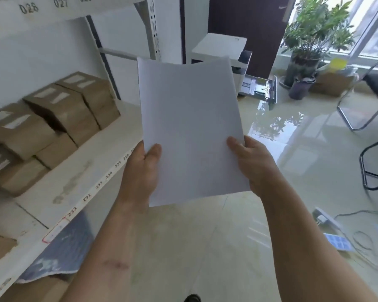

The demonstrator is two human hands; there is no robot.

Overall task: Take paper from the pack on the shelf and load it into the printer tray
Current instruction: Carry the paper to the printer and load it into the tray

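Note:
A thin stack of white paper [190,127] is held upright in front of me by both hands. My left hand [143,168] grips its lower left edge, thumb on the front. My right hand [252,164] grips the lower right edge the same way. The white printer [222,47] stands on the floor ahead, partly hidden behind the paper. Its tray [260,87] is pulled out to the right and looks bare inside. The shelf [79,171] runs along my left side.
Several brown cardboard boxes [59,112] sit on the shelf. Potted plants [310,51] and a cardboard box [332,81] stand by the window. Metal chair frames [371,118] are at the right. A power strip and cables [345,232] lie on the tiled floor.

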